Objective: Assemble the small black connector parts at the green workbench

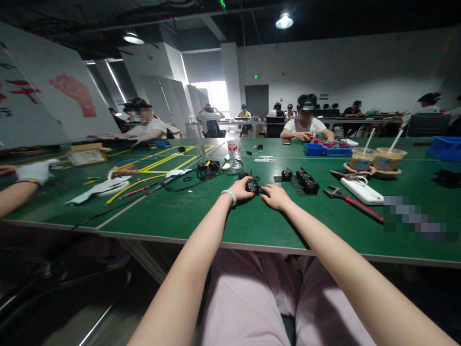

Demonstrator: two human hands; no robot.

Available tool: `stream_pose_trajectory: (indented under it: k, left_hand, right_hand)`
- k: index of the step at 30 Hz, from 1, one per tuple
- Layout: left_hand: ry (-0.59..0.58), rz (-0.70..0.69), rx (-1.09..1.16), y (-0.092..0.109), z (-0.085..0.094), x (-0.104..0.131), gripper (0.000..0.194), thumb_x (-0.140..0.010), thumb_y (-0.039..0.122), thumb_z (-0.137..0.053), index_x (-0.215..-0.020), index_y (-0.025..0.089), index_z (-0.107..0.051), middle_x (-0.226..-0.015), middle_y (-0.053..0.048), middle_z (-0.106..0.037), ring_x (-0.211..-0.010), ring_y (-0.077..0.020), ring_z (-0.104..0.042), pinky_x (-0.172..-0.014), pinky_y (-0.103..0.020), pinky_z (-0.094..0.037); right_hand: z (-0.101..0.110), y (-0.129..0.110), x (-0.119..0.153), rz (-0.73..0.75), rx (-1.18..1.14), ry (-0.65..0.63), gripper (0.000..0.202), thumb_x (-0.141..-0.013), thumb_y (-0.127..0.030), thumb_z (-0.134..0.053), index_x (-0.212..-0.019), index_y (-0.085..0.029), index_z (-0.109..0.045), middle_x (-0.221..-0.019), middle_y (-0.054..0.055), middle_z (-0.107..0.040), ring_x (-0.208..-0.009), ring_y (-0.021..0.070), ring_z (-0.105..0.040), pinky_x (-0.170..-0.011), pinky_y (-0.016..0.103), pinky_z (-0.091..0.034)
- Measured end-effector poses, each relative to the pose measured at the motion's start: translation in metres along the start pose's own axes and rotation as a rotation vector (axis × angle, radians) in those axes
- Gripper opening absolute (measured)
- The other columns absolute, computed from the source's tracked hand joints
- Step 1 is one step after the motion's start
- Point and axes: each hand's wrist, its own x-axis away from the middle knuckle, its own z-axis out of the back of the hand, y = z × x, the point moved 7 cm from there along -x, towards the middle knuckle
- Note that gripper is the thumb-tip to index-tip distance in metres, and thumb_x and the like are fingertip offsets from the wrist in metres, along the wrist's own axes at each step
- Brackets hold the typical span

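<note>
A small black device (253, 187) rests on the green table (201, 211) in front of me. My left hand (242, 189), with a pale bracelet at the wrist, is closed round its left side. At the device's right, my right hand (274, 196) has its fingertips together on a small dark part that I cannot make out. Just behind the left hand lies another dark piece. To the right, more black devices (307, 181) sit on dark mesh-like mats, with a smaller one (287, 174) beside them.
Pliers (355, 205), a white power bank (362, 191) and two drinks (389, 161) stand or lie at right. Cables (135, 187) and a cloth (97, 190) lie left, near a person's gloved hand (36, 172). A bottle (235, 154) stands ahead; blue bins (338, 151) are near another person.
</note>
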Motion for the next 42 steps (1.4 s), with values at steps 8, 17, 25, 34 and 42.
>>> stream_pose_trajectory:
  k: [8, 17, 25, 34, 42]
  left_hand:
    - [-0.016, -0.084, 0.057, 0.02, -0.013, -0.001, 0.066, -0.052, 0.031, -0.058, -0.114, 0.017, -0.038, -0.09, -0.003, -0.055, -0.077, -0.0159, -0.054, -0.073, -0.027, -0.042]
    - [-0.057, -0.122, 0.075, 0.057, -0.029, 0.002, 0.064, -0.054, 0.028, -0.056, -0.115, 0.017, -0.037, -0.085, -0.003, -0.056, -0.074, -0.016, -0.054, -0.071, -0.027, -0.043]
    - [-0.138, -0.036, 0.07, 0.054, -0.036, -0.017, 0.067, -0.049, 0.027, -0.06, -0.112, 0.019, -0.039, -0.096, -0.005, -0.055, -0.081, -0.0181, -0.055, -0.072, -0.026, -0.044]
    - [-0.054, -0.022, 0.069, 0.059, -0.037, -0.007, 0.067, -0.054, 0.025, -0.057, -0.117, 0.018, -0.033, -0.1, -0.007, -0.055, -0.086, -0.019, -0.055, -0.076, -0.027, -0.043]
    - [0.008, -0.064, 0.027, 0.073, -0.029, 0.004, 0.066, -0.057, 0.024, -0.055, -0.118, 0.016, -0.03, -0.103, -0.008, -0.053, -0.089, -0.0187, -0.054, -0.081, -0.029, -0.041]
  right_hand:
    - [0.012, 0.03, 0.009, -0.155, -0.171, 0.12, 0.043, -0.067, -0.033, -0.054, -0.106, -0.017, -0.048, -0.094, 0.008, -0.056, -0.089, 0.0169, -0.05, -0.081, 0.03, -0.037]
    - [0.026, 0.064, 0.024, -0.252, -0.26, 0.193, 0.041, -0.058, -0.025, -0.061, -0.098, -0.017, -0.053, -0.08, 0.003, -0.055, -0.075, 0.0137, -0.052, -0.073, 0.027, -0.04]
    - [0.027, 0.062, 0.021, -0.225, -0.242, 0.21, 0.039, -0.057, -0.022, -0.059, -0.095, -0.013, -0.056, -0.076, 0.004, -0.05, -0.074, 0.0139, -0.047, -0.072, 0.026, -0.039]
    - [0.028, 0.061, 0.023, -0.214, -0.323, 0.253, 0.036, -0.053, -0.021, -0.06, -0.087, -0.016, -0.049, -0.082, 0.003, -0.05, -0.073, 0.0125, -0.048, -0.069, 0.025, -0.04]
    - [0.029, 0.057, 0.026, -0.2, -0.444, 0.233, 0.035, -0.054, -0.019, -0.057, -0.086, -0.021, -0.041, -0.083, 0.0, -0.055, -0.067, 0.0106, -0.052, -0.065, 0.026, -0.041]
